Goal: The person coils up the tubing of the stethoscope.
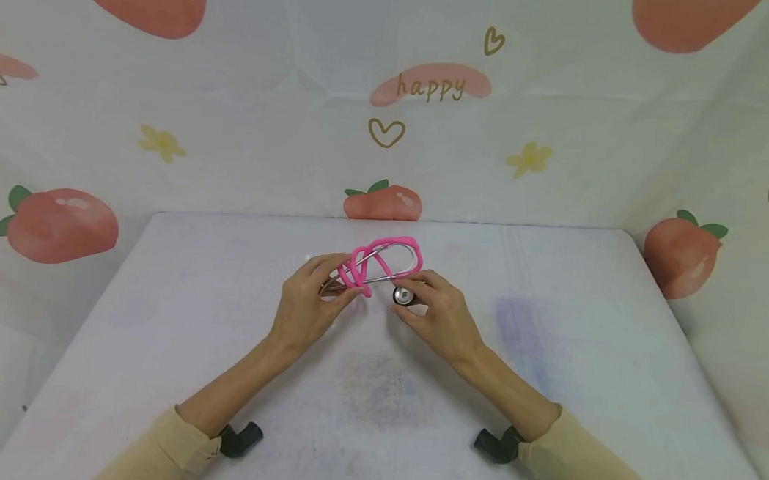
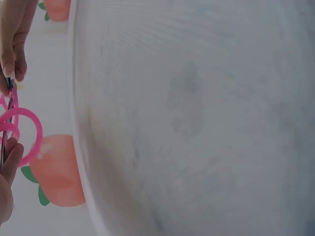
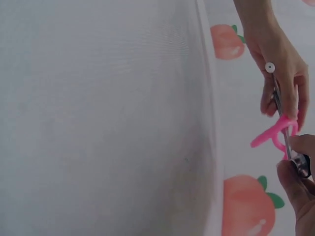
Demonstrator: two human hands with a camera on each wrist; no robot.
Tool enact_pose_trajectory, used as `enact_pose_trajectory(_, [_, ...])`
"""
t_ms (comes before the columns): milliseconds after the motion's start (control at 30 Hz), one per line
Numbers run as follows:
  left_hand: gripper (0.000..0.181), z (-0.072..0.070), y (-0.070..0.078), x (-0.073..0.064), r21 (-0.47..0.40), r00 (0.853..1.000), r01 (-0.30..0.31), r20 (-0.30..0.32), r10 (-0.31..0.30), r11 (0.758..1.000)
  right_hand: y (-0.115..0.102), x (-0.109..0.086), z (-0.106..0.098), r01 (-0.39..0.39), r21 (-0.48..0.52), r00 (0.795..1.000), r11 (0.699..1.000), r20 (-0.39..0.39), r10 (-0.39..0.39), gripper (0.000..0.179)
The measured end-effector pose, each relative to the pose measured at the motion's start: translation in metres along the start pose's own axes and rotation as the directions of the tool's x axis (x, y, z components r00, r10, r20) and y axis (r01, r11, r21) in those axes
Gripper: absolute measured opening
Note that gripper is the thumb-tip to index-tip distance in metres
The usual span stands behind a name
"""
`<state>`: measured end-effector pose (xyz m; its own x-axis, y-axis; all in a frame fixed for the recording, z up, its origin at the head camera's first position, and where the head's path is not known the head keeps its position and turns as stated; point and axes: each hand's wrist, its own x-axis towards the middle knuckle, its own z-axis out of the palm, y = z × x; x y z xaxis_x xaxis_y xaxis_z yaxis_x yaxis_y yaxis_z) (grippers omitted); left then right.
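A stethoscope with looped pink tubing [image 1: 389, 241] is held up between both hands in the head view. My left hand [image 1: 306, 299] grips its left end, where metal ear tubes and coils of tubing bunch together. With thumb and fingers, my right hand [image 1: 442, 312] pinches the right end near the round metal chest piece [image 1: 404, 296]. In the right wrist view a white ear tip [image 3: 269, 67] shows beside the left hand. The left wrist view catches a pink loop [image 2: 38, 132] hanging out past the left fingers. Parts of the metal tubes are hidden behind the fingers.
A white table [image 1: 372, 445] with faint blue and brown stains spreads below the hands. Behind it hangs a pale cloth [image 1: 265, 144] printed with fruit, flowers and hearts. Black curved pieces [image 1: 241, 440] stick out at both sleeve cuffs.
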<state>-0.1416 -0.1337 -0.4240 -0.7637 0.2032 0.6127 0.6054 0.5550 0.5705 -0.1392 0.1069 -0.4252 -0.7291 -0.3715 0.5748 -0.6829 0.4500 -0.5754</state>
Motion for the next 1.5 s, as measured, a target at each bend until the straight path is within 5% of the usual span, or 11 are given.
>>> enact_pose_trajectory(367, [0.05, 0.001, -0.003, -0.004, 0.06, 0.994, -0.029, 0.106, 0.022, 0.998, 0.001, 0.012, -0.018, -0.05, 0.11, 0.991, 0.993, 0.126, 0.036, 0.023])
enact_pose_trajectory(600, [0.069, 0.001, -0.001, -0.004, 0.083, 0.995, -0.047, 0.086, 0.04, 0.995, -0.002, 0.012, -0.017, -0.106, 0.203, 0.991, 0.974, 0.107, 0.085, 0.034])
enact_pose_trajectory(967, [0.069, -0.001, 0.0, -0.003, 0.087, 0.998, -0.05, 0.052, 0.046, 0.995, 0.003, 0.01, -0.018, -0.161, 0.341, 0.986, 0.926, 0.087, 0.139, 0.032])
enact_pose_trajectory(1200, [0.064, 0.0, 0.0, -0.003, 0.031, 0.994, -0.106, 0.039, 0.105, 0.994, 0.011, 0.009, -0.018, 0.031, 0.125, 0.993, 0.992, -0.118, -0.016, 0.031])
enact_pose_trajectory(1333, [0.062, 0.0, 0.001, -0.003, 0.021, 0.993, -0.115, 0.025, 0.115, 0.993, 0.017, 0.01, -0.017, 0.002, 0.094, 0.988, 0.996, -0.156, 0.013, 0.046])
enact_pose_trajectory(1433, [0.062, 0.0, 0.002, -0.004, 0.022, 0.994, -0.108, 0.02, 0.108, 0.994, 0.022, 0.011, -0.016, -0.184, 0.266, 0.979, 0.946, -0.038, 0.202, 0.065])
enact_pose_trajectory(1500, [0.064, 0.0, 0.002, -0.005, 0.031, 0.995, -0.1, 0.022, 0.099, 0.995, 0.026, 0.011, -0.015, -0.345, 0.404, 0.938, 0.847, 0.106, 0.331, 0.066])
